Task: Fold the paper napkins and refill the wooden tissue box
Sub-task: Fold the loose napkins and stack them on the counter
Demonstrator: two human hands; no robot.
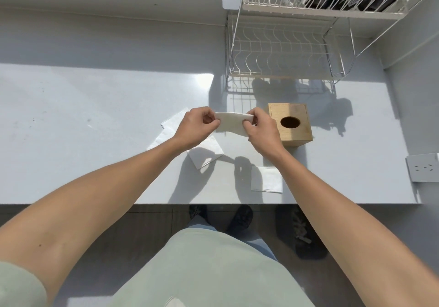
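A white paper napkin point(232, 123) is held in the air above the counter, folded over and stretched between both hands. My left hand point(196, 127) pinches its left end and my right hand point(261, 129) pinches its right end. The wooden tissue box point(291, 123) with an oval hole in its top stands just to the right of my right hand. More white napkins lie flat on the counter: some under my left wrist point(205, 154) and further left point(169, 126), and a folded one point(266, 179) near the front edge.
A white wire dish rack point(280, 52) stands behind the box, with dark and silver bags on its upper shelf. A wall socket plate point(422, 170) sits at the right. The white counter's front edge point(213, 203) runs below my arms, with my shoes on the floor underneath.
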